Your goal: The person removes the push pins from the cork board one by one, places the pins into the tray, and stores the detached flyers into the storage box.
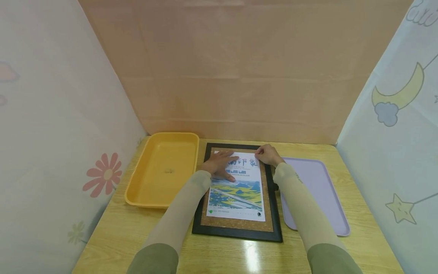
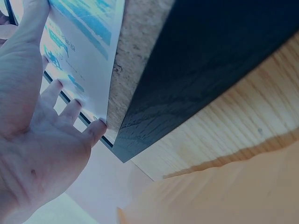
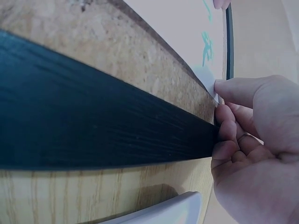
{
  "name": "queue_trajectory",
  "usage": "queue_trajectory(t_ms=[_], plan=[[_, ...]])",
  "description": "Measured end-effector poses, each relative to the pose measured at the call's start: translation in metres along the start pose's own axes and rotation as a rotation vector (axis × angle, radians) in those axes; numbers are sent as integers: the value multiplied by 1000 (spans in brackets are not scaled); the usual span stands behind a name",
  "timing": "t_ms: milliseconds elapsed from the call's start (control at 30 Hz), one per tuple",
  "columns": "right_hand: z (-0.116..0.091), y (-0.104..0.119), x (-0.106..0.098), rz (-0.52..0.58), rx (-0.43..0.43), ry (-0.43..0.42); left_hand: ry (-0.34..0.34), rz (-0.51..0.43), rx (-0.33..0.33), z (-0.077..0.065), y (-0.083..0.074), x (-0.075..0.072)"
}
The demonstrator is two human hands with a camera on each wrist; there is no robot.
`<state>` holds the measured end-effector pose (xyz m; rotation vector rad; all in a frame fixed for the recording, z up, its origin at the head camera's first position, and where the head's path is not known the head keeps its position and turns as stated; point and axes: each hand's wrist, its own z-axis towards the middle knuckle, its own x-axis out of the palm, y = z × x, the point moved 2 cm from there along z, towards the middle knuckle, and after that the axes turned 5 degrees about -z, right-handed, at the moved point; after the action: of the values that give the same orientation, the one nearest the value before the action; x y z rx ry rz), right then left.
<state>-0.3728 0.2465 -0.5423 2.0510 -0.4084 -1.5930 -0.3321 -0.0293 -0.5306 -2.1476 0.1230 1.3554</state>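
Note:
A printed paper poster (image 1: 236, 198), with large characters at its top and a blue, yellow and green landscape below, lies on a cork board (image 1: 268, 201) with a black frame (image 1: 236, 235). My left hand (image 1: 219, 164) rests on the poster's upper left part, fingers spread; the left wrist view shows its fingertips (image 2: 97, 128) along the paper's edge. At the upper right corner, my right hand (image 1: 268, 155) pinches the poster between thumb and curled fingers, as the right wrist view shows. Its other fingers (image 3: 224, 150) curl against the black frame. A green dot (image 1: 210, 211) marks the poster's lower left corner.
An orange-yellow tray (image 1: 137, 182) stands to the left of the board on the wooden table (image 1: 212, 257). On the right lies a pale purple tray (image 1: 318, 182), partly covered by my right sleeve. A tan backdrop (image 1: 236, 76) rises behind the table, with patterned side walls.

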Motion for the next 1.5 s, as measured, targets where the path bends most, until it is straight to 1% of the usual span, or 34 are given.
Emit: queue_trajectory(t_ms=[267,367,533,600,800,1133,1500], plan=[[0,-1,0,13,4,-10,-15,14,-3,0,-1,2],[0,1,1,14,-2,-15,-22,3,6,-3,-2,1],[-1,2,2,15,-8,-19,-25,-12,-7,-5,-4,1],[-2,1,2,8,-14,-19,-25,-4,-14,-5,-4,2],[-3,-1,1,7,-28,-14,-31,19,-8,-5,-6,3],[-4,0,1,24,-15,3,-23,28,-3,-4,-5,3],[-2,-2,1,47,-21,29,-22,-13,-12,-4,-3,2]])
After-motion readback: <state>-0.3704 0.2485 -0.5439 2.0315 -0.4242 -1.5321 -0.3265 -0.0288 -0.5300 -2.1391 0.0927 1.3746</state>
